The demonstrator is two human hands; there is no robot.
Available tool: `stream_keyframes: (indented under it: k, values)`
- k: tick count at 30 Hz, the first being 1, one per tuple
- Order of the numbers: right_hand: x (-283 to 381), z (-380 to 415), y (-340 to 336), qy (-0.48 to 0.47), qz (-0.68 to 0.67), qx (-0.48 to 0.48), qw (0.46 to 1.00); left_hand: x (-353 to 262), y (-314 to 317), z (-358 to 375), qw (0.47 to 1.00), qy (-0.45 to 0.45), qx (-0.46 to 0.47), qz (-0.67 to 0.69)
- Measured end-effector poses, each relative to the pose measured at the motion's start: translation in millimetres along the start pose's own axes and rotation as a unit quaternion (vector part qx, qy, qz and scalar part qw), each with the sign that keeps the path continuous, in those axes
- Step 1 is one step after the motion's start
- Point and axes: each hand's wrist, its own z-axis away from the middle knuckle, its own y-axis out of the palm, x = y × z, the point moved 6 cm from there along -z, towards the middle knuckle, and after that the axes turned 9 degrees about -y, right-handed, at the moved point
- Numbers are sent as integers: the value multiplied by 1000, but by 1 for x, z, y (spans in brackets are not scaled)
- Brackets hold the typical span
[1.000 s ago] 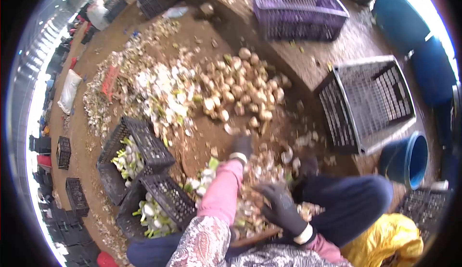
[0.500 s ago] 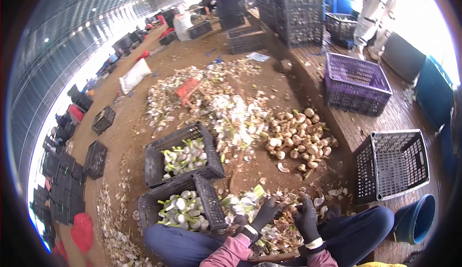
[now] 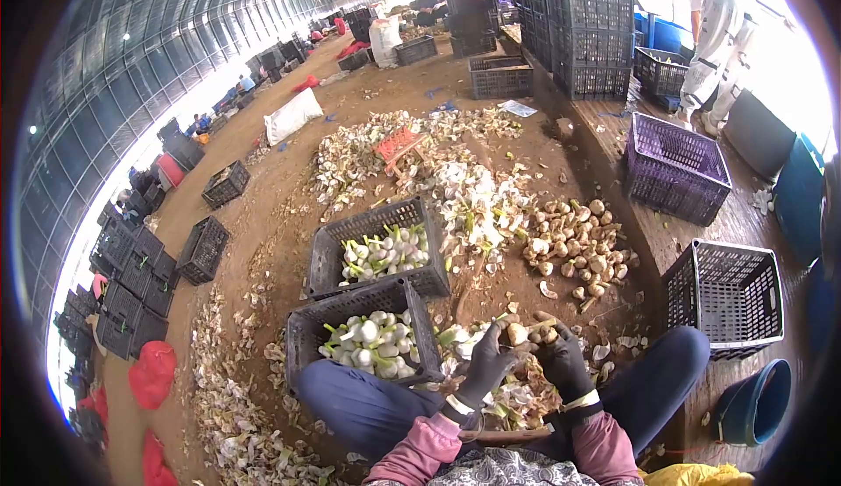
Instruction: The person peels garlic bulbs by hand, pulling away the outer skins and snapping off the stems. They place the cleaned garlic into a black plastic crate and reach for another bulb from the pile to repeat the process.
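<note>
Both my hands wear dark gloves and meet above a heap of peelings (image 3: 524, 398) between my knees. My left hand (image 3: 491, 362) is closed on a garlic bulb (image 3: 518, 334) with brownish skin. Right beside it, my right hand (image 3: 565, 365) grips another garlic bulb (image 3: 547, 334) with a stem; the fingertips are partly hidden. To the left stand two black crates, the near crate (image 3: 302, 346) and the far crate (image 3: 320, 263), both holding pale trimmed garlic bulbs. Ahead to the right lies a pile of unpeeled garlic (image 3: 583, 245).
Skins (image 3: 469, 193) litter the ground ahead, with a red stool (image 3: 399, 146) among them. On the raised boards at right are a black crate (image 3: 727, 298), a blue bucket (image 3: 753, 403) and a purple crate (image 3: 679, 166). A person in white trousers (image 3: 714, 39) stands behind.
My view has tilted up and turned left. My hands have risen from low over the skins, and garlic bulbs now show plainly between the fingers.
</note>
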Motion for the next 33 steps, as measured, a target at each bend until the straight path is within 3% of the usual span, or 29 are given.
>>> stream_keyframes:
  k: [2,3,5,8,11,14,17,20,29,33]
  values:
    - [-1,4,8,28,86,28,996,-14,-2,4,974,94,-70,-195]
    - [-5,7,14,102,-52,-16,993,-20,1,9,953,139,-86,-254]
    - [-15,5,5,91,-59,-20,994,-33,11,20,913,241,-117,-308]
    - [-4,7,3,109,-45,-9,993,-26,10,21,929,198,-112,-293]
    - [7,10,12,104,-58,-8,993,-2,2,13,991,77,-52,-99]
    - [11,11,15,92,-36,14,995,-8,3,18,996,54,-49,-54]
    - [7,10,16,69,-37,31,996,-31,12,23,944,183,-99,-257]
    - [-1,9,2,57,-17,28,998,-36,23,27,923,211,-127,-295]
    - [11,6,-2,16,23,7,1000,-13,19,9,960,165,-95,-207]
    - [17,5,2,27,-28,2,999,-36,32,13,941,175,-100,-271]
